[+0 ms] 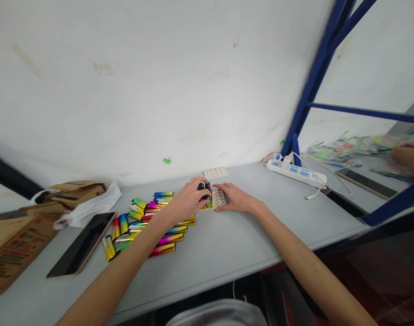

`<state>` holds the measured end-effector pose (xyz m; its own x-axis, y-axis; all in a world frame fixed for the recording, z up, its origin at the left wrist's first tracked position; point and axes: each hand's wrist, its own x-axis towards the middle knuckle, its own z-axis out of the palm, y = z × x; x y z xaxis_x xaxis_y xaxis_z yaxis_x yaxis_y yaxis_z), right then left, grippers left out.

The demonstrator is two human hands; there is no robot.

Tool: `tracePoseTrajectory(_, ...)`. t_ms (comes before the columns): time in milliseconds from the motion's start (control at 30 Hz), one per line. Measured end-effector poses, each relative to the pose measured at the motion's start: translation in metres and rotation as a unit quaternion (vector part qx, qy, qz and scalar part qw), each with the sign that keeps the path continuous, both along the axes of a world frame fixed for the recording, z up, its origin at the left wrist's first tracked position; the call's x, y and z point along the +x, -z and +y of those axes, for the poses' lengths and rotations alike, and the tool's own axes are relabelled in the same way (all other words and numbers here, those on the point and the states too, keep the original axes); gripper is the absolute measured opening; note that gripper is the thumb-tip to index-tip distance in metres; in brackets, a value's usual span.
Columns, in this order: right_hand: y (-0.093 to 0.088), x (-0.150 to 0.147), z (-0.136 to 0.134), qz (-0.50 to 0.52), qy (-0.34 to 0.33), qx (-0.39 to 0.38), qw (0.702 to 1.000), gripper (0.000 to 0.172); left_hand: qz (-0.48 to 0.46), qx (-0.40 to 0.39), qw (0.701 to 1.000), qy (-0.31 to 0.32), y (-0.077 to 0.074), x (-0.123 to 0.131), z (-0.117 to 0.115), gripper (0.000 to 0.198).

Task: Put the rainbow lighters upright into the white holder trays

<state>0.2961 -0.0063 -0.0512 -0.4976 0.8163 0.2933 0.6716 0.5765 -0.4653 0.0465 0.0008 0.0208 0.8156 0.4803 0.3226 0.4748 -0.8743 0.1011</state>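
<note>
At the middle of the frame the left hand (188, 199) has its fingers curled shut around a rainbow lighter (203, 186), held upright with its black cap on top at the left edge of a small white tray (219, 199) on the grey table (227, 244). The right hand (236, 198) lies flat beside it, fingers stretched out and loosely spread, touching the tray's right side. Left of the hands lies a pile of rainbow lighters (149, 222), farther lower left a dark smartphone (81, 242), and right of centre a white power strip (295, 172); another person's hand (411, 158) shows at the far right edge.
</note>
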Motion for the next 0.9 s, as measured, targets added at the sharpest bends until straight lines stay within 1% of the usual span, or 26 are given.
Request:
tracePoseTrajectory(67,0.000,0.000,0.000,0.001,0.001,-0.001,1.000,0.095,-0.006,0.004,1.000,0.001,0.004,-0.001,0.000,0.022)
tracePoseTrajectory(167,-0.001,0.000,-0.001,0.007,-0.005,0.002,1.000,0.094,-0.030,0.001,1.000,0.007,0.006,-0.003,-0.005,0.039)
tracePoseTrajectory(233,-0.001,0.000,-0.002,0.011,-0.004,0.000,1.000,0.093,-0.071,-0.008,0.997,-0.006,0.005,-0.008,-0.007,0.042)
tracePoseTrajectory(300,-0.001,0.000,-0.003,0.012,-0.002,-0.005,1.000,0.093,-0.115,-0.020,0.992,-0.038,0.005,-0.018,-0.004,0.041)
tracePoseTrajectory(400,-0.002,0.001,-0.004,0.017,-0.002,-0.015,1.000,0.094,-0.143,-0.033,0.982,-0.116,0.006,-0.050,0.014,0.037)
tracePoseTrajectory(533,-0.001,0.001,-0.004,0.024,0.001,-0.024,0.999,0.093,-0.117,-0.070,0.964,-0.226,0.013,-0.110,0.052,0.031)
tracePoseTrajectory(633,0.000,0.001,-0.004,0.024,0.005,-0.027,0.999,0.093,-0.107,-0.125,0.951,-0.263,0.018,-0.142,0.076,0.022)
tracePoseTrajectory(700,0.000,0.001,-0.003,0.019,0.007,-0.030,0.999,0.094,-0.097,-0.165,0.942,-0.276,0.020,-0.152,0.086,0.015)
tracePoseTrajectory(767,0.001,0.001,-0.003,0.015,0.009,-0.031,0.999,0.095,-0.088,-0.191,0.935,-0.285,0.019,-0.158,0.091,0.013)
tracePoseTrajectory(833,0.001,0.001,-0.003,0.017,0.009,-0.030,0.999,0.094,-0.095,-0.202,0.930,-0.292,0.016,-0.160,0.092,0.017)
tracePoseTrajectory(900,0.001,0.001,-0.003,0.021,0.008,-0.029,0.999,0.094,-0.132,-0.217,0.922,-0.293,0.011,-0.162,0.090,0.025)
